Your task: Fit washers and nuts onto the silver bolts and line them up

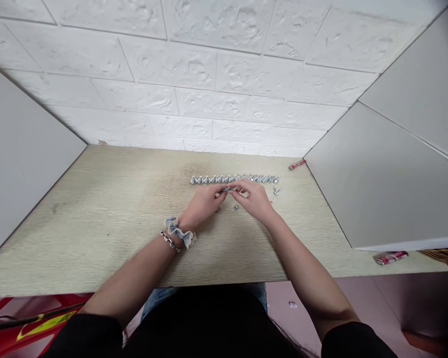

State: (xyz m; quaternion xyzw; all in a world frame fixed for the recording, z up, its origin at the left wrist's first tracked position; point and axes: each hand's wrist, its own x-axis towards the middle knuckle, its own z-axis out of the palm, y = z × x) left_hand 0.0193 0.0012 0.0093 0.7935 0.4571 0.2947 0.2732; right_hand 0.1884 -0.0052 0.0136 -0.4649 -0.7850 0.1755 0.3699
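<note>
My left hand (206, 201) and my right hand (253, 199) meet over the table, fingertips pinched on a small silver bolt (227, 189). Fingers cover most of it, so its full shape is hidden. Just behind my hands runs a straight row of silver bolts (214, 179), several of them upright. A loose bolt (277, 191) lies to the right of my right hand. In front of the fingers a small metal nut (236, 207) rests on the wood, and another small metal piece (218, 209) is partly covered by my left hand.
The pale wooden table (134, 184) backs onto a white brick-patterned wall (194, 69). Grey-white panels rise on the left (26, 159) and right (354, 184). One red battery (297, 165) lies by the right panel, another (391, 257) near the front right edge.
</note>
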